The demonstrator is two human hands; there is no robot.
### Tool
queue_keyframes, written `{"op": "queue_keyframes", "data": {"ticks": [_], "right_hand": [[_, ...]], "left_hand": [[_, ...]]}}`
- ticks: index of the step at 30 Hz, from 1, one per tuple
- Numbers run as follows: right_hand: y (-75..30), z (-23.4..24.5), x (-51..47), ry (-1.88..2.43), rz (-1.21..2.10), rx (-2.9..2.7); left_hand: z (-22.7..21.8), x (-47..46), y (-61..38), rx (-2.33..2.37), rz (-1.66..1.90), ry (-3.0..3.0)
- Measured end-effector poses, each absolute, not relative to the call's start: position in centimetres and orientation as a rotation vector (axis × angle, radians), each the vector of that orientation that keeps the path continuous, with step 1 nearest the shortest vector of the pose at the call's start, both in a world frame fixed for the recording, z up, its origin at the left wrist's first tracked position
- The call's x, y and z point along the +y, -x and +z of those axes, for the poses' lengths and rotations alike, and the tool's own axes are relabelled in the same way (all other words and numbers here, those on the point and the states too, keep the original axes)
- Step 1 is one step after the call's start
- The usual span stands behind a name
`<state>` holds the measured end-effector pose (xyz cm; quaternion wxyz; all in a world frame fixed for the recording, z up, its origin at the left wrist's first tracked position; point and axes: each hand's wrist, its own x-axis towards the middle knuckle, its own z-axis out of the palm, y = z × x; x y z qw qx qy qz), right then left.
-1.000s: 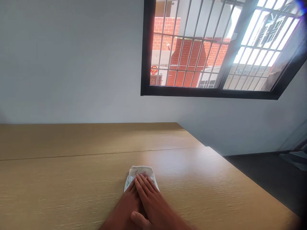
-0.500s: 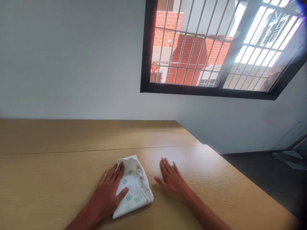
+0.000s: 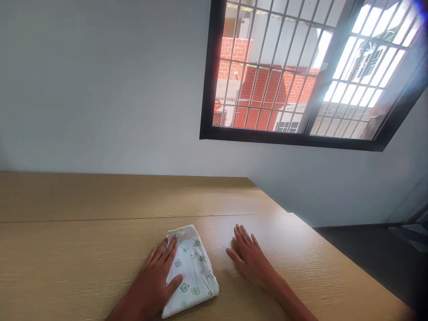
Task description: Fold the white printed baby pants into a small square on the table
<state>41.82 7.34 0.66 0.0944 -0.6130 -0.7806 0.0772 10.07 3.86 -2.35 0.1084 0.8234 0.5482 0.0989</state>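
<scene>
A folded white cloth (image 3: pixel 192 276) printed with small green animal faces lies flat on the wooden table, its outline roughly four-sided and its right edge slightly rumpled. My left hand (image 3: pixel 158 276) rests along the cloth's left edge, fingers stretched out, fingertips and thumb on the fabric. To the right, apart from the cloth, is my right hand (image 3: pixel 250 258) with fingers extended and thumb spread, palm down at the tabletop. It holds nothing. The underside of the cloth is hidden.
The light wooden table (image 3: pixel 83 249) has a seam running across it and a slanting right edge. Behind it stands a plain grey-white wall (image 3: pixel 100 89) with a barred, dark-framed window (image 3: pixel 301 137). Dark floor (image 3: pixel 361 243) shows at the right.
My right hand has shifted a little to the right, farther from the cloth, and is less blurred. My left hand stays on the cloth. The whole view has tilted slightly upward.
</scene>
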Motion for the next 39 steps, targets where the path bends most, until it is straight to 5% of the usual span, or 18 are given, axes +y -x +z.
{"op": "queue_keyframes", "data": {"ticks": [4, 9, 19, 26, 33, 39], "right_hand": [[-40.2, 1.4, 5.9, 1.375, 0.159, -2.41], [-37.1, 1.8, 3.7, 0.824, 0.487, -2.635], [-36.5, -0.2, 4.1, 0.567, 0.326, -2.594], [-36.1, -2.0, 4.2, 0.562, 0.145, -2.546], [-37.2, -0.8, 3.7, 0.753, 0.439, -2.377], [-37.5, 0.5, 3.0, 1.13, 0.668, -2.028]], "left_hand": [[-1.8, 3.4, -10.7, 1.569, 0.324, -2.486], [-1.8, 2.8, -11.9, 1.24, 0.411, -2.589], [1.3, 0.6, -12.6, 1.088, 0.485, -2.595], [0.9, 0.8, -13.9, 1.101, 0.376, -2.62], [1.8, -0.8, -12.0, 1.166, 0.567, -2.378], [-1.5, -0.3, -11.4, 1.15, 0.871, -1.674]]}}
